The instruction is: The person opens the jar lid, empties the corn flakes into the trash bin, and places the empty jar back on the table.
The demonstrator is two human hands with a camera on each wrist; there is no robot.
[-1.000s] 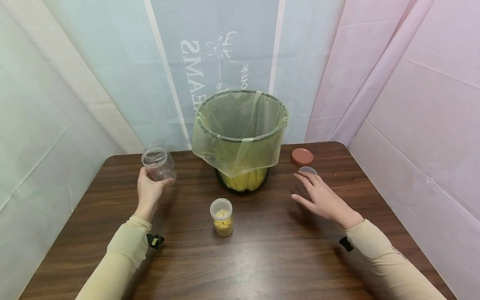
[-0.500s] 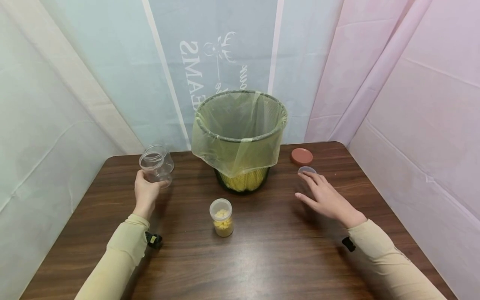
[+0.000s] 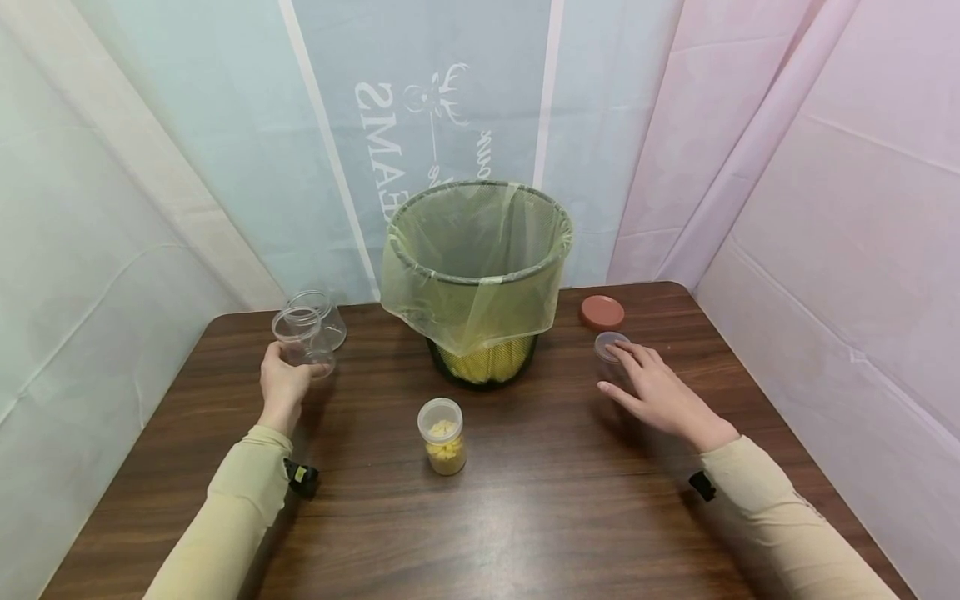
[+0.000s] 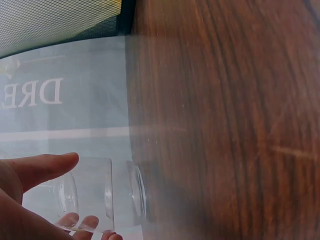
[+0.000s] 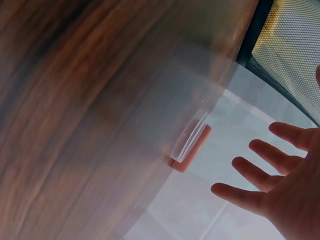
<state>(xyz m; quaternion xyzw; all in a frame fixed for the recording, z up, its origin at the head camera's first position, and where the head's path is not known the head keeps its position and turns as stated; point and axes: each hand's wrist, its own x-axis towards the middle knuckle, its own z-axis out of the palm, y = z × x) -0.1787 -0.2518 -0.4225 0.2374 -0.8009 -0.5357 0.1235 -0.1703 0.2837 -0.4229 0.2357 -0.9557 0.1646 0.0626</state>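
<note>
My left hand [image 3: 283, 387] grips a clear open-mouthed jar [image 3: 298, 343], thumb on one side and fingers on the other. Just behind it stands a second clear jar [image 3: 334, 328], partly hidden by the first. In the left wrist view the held jar [image 4: 92, 192] appears between thumb and fingertips. My right hand [image 3: 663, 400] hovers over the table with fingers extended, near a translucent lid [image 3: 606, 344]. The right wrist view shows the fingers [image 5: 245, 197] spread and apart from that lid. A small jar with yellow pieces [image 3: 446, 454] stands in the middle, under a whitish translucent top.
A mesh waste bin [image 3: 483, 367] with a yellowish liner stands at the back centre. Beyond the translucent lid lies a reddish lid [image 3: 602, 312]. Fabric walls [image 3: 840, 250] enclose the wooden table [image 3: 495, 542] at the back and sides.
My left hand has shifted left with its jar, uncovering more of the jar behind. My right hand has moved slightly right, still over the table.
</note>
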